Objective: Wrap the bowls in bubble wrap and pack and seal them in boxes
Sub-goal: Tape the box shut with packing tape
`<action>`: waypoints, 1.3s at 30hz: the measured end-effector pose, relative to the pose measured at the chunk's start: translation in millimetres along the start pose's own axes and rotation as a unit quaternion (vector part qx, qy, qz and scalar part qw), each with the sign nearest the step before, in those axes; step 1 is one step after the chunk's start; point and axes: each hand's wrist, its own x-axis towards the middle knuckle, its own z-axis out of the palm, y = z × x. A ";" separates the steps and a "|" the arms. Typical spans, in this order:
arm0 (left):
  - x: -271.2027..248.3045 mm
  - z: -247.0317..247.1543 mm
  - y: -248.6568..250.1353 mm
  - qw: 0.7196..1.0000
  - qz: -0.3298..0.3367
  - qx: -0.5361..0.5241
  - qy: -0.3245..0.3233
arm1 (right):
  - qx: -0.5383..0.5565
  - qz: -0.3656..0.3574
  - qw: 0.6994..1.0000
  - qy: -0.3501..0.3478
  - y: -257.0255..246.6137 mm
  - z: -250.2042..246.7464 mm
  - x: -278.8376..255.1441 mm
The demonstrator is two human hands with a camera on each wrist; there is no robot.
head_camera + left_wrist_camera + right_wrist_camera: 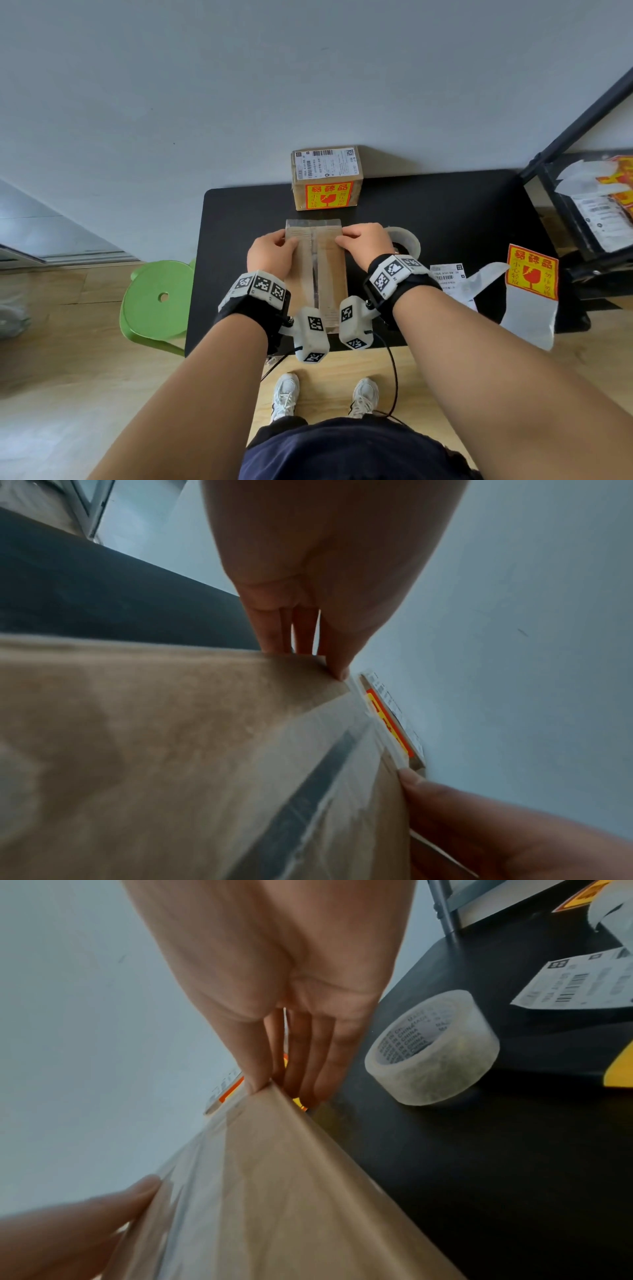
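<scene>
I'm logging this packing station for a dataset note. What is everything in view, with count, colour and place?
near box: 1, brown with clear tape along its seam, on the table in front of the person, held at its far corners
far box: 1, brown with a white shipping label and a red-and-yellow fragile sticker, at the table's far edge by the wall
tape roll: 1, clear, on the table right of the near box
loose shipping label: 1, white, on the table at right
fragile sticker: 1, red and yellow on white backing, at the table's right edge
table: 1, black
stool: 1, green, left of the table
rack: 1, black, far right, holding more labels
left hand: gripping the box's far left corner
right hand: gripping its far right corner
</scene>
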 end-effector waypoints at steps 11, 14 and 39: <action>19.7 -5.8 -6.6 0.985 0.010 -0.066 -0.160 | 0.144 0.065 0.986 -0.050 9.5 9.5 15.7; 27.6 -3.2 -16.0 0.980 -0.018 -0.101 -0.170 | 0.166 0.071 0.982 -0.053 14.1 10.7 19.0; 14.8 6.6 2.4 0.883 0.333 0.331 0.024 | -0.237 -0.151 0.959 0.035 -6.5 15.5 9.3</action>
